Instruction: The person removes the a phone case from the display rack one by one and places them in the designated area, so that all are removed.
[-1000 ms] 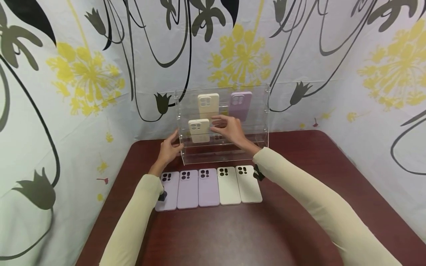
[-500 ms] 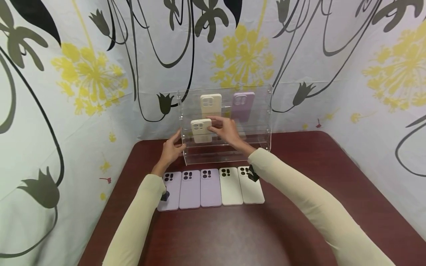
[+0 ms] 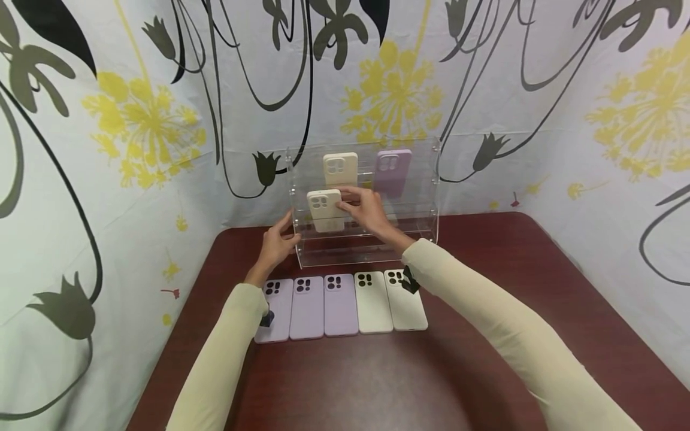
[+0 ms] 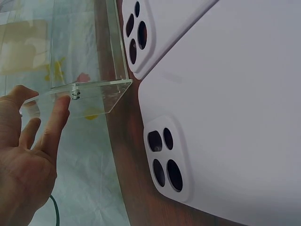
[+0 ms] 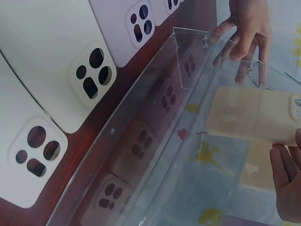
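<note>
A clear acrylic display stand (image 3: 350, 256) with stepped tiers stands at the back of the table. My right hand (image 3: 369, 211) pinches the upper right side of a cream phone case (image 3: 326, 216) on a lower tier, and the case leans a little to the left. My left hand (image 3: 276, 244) touches the stand's left side panel, its fingers spread against the clear plastic in the left wrist view. On the top tier are another cream phone case (image 3: 338, 167) and a purple phone case (image 3: 392, 170). Both have camera cutouts.
In front of the stand lies a side-by-side row on the dark red table (image 3: 345, 383): three lilac phone cases (image 3: 307, 308) and two off-white phone cases (image 3: 373, 305). A patterned cloth (image 3: 248, 72) hangs close behind the stand and along both sides.
My right hand has moved left onto the cream case and now pinches it. The case's top has risen slightly and tilted left. My left hand has stayed at the stand's side.
</note>
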`<state>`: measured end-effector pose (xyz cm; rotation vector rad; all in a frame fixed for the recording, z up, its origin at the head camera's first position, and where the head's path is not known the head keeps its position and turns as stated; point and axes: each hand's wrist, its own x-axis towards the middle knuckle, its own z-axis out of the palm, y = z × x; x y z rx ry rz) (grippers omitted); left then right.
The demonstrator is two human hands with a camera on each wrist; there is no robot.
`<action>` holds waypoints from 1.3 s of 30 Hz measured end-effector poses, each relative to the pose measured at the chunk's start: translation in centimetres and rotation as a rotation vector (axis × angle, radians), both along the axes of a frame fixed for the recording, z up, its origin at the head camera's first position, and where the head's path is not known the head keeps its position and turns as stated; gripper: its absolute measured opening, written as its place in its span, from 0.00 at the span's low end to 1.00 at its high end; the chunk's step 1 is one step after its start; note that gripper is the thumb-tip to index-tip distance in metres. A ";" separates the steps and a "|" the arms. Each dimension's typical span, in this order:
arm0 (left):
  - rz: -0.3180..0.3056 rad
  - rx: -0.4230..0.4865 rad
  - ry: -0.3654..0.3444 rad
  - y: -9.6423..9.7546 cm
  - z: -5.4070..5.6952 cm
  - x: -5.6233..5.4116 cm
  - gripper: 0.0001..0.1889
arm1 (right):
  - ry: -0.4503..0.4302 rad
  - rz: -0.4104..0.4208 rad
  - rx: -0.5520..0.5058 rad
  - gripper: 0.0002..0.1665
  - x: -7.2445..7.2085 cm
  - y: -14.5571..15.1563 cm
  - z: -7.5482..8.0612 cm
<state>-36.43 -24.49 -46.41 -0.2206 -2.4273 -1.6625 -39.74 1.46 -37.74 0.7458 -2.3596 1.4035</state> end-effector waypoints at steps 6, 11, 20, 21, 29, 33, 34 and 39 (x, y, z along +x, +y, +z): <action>-0.002 -0.004 0.002 -0.1 -0.1 -0.1 0.41 | 0.022 0.001 -0.005 0.24 0.2 0.8 0.7; -0.004 -0.003 0.008 -0.2 -0.1 0.0 0.41 | 0.034 0.019 -0.021 0.24 0.5 1.5 1.4; -0.008 -0.005 -0.022 -0.4 -0.3 0.4 0.41 | 0.083 0.018 0.006 0.24 0.9 3.1 2.0; -0.007 -0.004 -0.020 -0.4 -0.3 0.4 0.41 | 0.088 0.018 0.006 0.24 1.0 3.3 2.1; -0.010 -0.013 -0.008 -0.1 -0.2 0.2 0.42 | 0.088 0.010 -0.023 0.23 1.4 5.2 2.9; -0.010 -0.014 -0.013 0.0 -0.1 0.3 0.42 | 0.087 0.000 -0.028 0.23 1.7 6.4 3.4; -0.010 -0.013 -0.014 0.0 -0.1 0.3 0.42 | 0.086 -0.004 -0.030 0.24 1.8 6.6 3.5; -0.010 -0.010 -0.009 0.1 0.0 0.3 0.42 | 0.086 -0.018 -0.034 0.24 1.9 8.0 3.9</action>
